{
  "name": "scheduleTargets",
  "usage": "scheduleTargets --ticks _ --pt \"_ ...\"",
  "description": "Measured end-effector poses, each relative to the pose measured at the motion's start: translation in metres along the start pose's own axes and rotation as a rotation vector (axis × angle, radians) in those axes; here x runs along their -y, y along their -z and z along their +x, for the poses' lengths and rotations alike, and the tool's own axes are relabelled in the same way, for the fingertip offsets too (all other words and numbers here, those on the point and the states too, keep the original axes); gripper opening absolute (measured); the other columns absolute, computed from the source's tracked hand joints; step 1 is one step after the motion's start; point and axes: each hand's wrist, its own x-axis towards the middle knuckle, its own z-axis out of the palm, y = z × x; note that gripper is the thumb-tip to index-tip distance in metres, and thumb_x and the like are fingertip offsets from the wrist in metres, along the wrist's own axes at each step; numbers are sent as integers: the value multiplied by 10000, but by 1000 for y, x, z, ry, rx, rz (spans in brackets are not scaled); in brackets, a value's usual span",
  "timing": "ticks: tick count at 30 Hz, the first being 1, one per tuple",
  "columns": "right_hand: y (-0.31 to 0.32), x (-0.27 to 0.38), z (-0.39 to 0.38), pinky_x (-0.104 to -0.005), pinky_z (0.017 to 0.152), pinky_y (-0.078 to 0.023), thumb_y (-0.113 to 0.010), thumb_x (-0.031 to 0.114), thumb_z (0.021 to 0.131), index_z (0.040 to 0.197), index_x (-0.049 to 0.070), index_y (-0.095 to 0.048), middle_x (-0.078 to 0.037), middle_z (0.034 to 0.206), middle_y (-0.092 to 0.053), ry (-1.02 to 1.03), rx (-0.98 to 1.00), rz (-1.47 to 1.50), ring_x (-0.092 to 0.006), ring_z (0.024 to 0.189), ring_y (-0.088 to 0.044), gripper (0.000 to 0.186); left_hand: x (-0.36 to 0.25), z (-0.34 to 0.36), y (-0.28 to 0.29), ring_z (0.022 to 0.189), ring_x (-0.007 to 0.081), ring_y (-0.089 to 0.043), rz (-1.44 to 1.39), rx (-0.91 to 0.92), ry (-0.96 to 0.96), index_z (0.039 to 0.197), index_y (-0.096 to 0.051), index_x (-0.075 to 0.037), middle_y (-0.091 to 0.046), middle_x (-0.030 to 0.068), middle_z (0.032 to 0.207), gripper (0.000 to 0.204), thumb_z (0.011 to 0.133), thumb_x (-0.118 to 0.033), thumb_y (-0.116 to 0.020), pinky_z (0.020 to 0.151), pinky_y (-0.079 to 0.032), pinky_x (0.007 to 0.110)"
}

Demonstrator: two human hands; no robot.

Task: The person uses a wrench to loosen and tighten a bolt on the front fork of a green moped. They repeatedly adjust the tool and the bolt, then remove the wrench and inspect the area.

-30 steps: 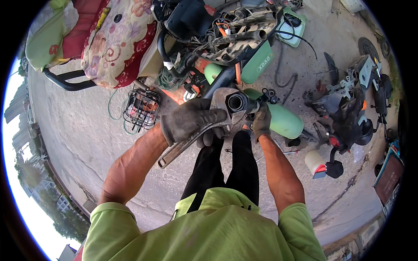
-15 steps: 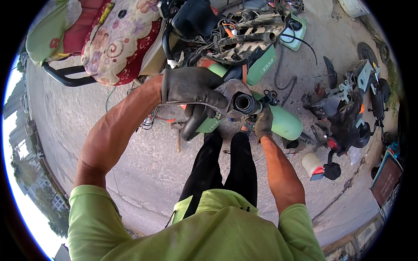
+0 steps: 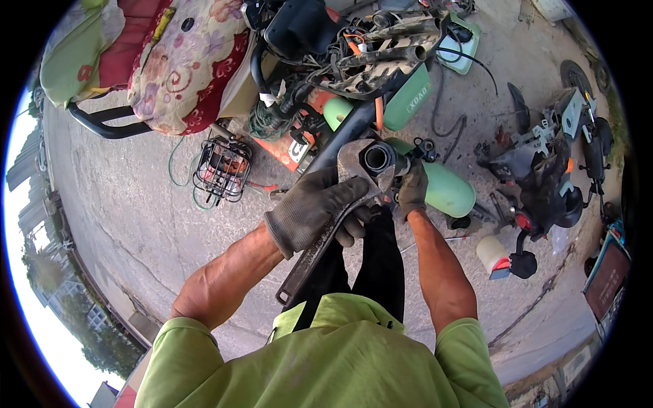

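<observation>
My left hand (image 3: 314, 209), in a grey work glove, is closed round a large adjustable wrench (image 3: 305, 270). The wrench handle points down and left toward my body. Its jaws sit around a dark round collar at the open end of a tube (image 3: 376, 158), which faces up at me. Beside the tube on the right, my gloved right hand (image 3: 412, 189) is closed next to a short metal stub; what its fingers wrap is partly hidden. Under the tube lies a partly dismantled green scooter with a black frame tube (image 3: 337, 146) and a green panel (image 3: 445, 190).
A black wire basket (image 3: 223, 168) stands on the concrete at left. Farther off is a seat with a flowered cover (image 3: 187, 68). Tangled cables (image 3: 272, 117) lie by the scooter. At right are dark scooter parts (image 3: 527, 173), a pale bucket (image 3: 491, 255) and a hose (image 3: 449, 132).
My left hand and the wrench handle have swung downward toward my body, from pointing left to pointing down-left. The jaws remain at the tube. My right hand has barely moved.
</observation>
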Motion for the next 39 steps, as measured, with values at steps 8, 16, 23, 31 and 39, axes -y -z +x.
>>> scheduleTargets --ticks 8,16,23,31,39 --pt "10 -25 5 -408 724 -519 -441 407 1079 1193 11 -595 -139 949 -659 351 0 -394 -276 830 -642 440 -42 22 33 573 195 -705 426 67 114 1072 -665 35 -750 133 836 329 1005 -286 -681 451 -563 296" --pt "9 -13 0 -457 749 -519 -413 364 1070 1214 5 -582 -212 1024 -672 182 40 -260 -377 880 -659 422 -122 64 41 579 141 -702 1045 382 32 1053 -716 50 -753 117 818 322 892 -221 -784 440 -535 258" --pt "14 -19 8 -373 682 -538 -426 412 1071 1234 20 -579 -150 1012 -675 -43 111 -64 -272 819 -671 451 -76 12 48 574 174 -708 627 146 27 1094 -653 50 -742 117 827 330 969 -250 -709 462 -574 283" --pt "0 16 -2 -389 761 -528 -443 466 1069 1150 -15 -619 -133 971 -696 50 19 -109 -235 824 -647 519 8 5 15 620 191 -714 15 9 -3 1151 -629 19 -742 127 910 321 1055 -285 -600 500 -590 299" --pt "9 -21 5 -351 607 -549 -428 505 1074 1215 38 -598 -81 957 -689 -172 57 94 -202 736 -662 517 -26 11 25 582 174 -698 373 19 -20 1081 -651 13 -736 113 844 334 1021 -315 -663 463 -562 290"
